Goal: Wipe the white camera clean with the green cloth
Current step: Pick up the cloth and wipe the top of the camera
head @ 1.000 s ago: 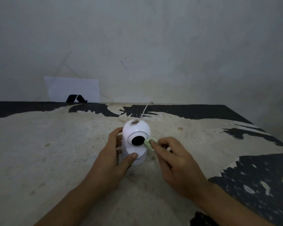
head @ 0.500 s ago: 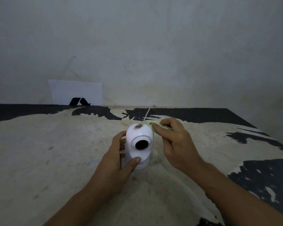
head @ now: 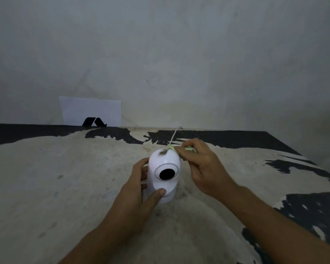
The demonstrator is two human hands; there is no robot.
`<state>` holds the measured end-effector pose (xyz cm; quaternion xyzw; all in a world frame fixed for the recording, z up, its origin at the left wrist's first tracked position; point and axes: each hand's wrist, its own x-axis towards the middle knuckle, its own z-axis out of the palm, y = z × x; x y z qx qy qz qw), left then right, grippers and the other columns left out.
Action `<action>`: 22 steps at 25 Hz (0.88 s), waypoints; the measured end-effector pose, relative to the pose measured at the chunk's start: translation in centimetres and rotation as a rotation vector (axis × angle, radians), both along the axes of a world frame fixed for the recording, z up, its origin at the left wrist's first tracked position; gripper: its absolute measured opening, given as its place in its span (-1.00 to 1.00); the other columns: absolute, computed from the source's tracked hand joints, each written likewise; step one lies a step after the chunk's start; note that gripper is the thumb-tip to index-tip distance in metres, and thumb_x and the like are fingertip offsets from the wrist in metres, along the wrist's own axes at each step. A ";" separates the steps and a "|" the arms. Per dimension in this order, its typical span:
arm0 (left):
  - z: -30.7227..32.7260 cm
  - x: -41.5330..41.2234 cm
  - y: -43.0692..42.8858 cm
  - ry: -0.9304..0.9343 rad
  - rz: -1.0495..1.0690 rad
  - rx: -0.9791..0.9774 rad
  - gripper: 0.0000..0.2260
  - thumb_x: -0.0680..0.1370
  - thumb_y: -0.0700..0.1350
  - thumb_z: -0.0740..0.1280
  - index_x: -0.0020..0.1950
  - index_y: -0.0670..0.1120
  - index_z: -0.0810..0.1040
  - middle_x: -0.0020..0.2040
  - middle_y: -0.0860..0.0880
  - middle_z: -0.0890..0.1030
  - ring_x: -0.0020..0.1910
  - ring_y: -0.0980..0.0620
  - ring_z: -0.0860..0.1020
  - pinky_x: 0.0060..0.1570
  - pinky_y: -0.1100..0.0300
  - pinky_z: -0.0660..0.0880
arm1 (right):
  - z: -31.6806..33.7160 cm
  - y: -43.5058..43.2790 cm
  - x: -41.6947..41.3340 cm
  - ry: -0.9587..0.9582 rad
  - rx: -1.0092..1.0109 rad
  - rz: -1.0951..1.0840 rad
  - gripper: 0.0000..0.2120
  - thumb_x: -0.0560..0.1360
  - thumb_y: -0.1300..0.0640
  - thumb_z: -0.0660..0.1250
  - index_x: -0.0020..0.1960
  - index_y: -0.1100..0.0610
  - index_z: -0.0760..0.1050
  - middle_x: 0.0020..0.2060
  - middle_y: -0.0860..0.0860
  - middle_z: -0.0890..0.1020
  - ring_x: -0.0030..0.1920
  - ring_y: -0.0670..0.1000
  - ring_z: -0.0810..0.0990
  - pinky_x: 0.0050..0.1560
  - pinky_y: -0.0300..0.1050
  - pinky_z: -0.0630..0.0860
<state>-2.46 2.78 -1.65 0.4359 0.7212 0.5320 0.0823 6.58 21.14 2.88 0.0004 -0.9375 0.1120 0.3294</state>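
Note:
The white camera (head: 165,168) stands upright on the worn table (head: 65,187), its round black lens facing me. A dark smudge of dirt sits on its domed top. My left hand (head: 139,189) wraps around the camera's left side, thumb pressed on the front of its base. My right hand (head: 200,164) pinches the small green cloth (head: 172,148), mostly hidden in my fingers, against the top right of the dome beside the smudge. A thin white cable (head: 174,135) runs from behind the camera toward the wall.
A white sheet with a black mark (head: 91,112) leans against the grey wall (head: 179,63) at the table's back left. The table's paint is peeling, with black patches at the back and right. Its right edge (head: 301,155) slants toward me.
My right hand rose with the green cloth from beside the lens to the top right of the dome. My left hand kept its hold on the camera.

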 end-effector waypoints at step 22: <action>-0.2 -0.2 0.2 -0.006 0.027 -0.003 -0.41 0.32 0.28 0.32 0.12 0.60 -0.02 0.05 0.58 0.25 -0.02 0.66 0.30 -0.23 0.64 0.31 | 1.9 -1.3 0.1 0.023 -0.019 0.043 -0.57 0.44 0.37 0.13 0.20 0.11 0.56 0.03 0.17 0.53 0.05 0.14 0.51 0.00 -0.07 0.50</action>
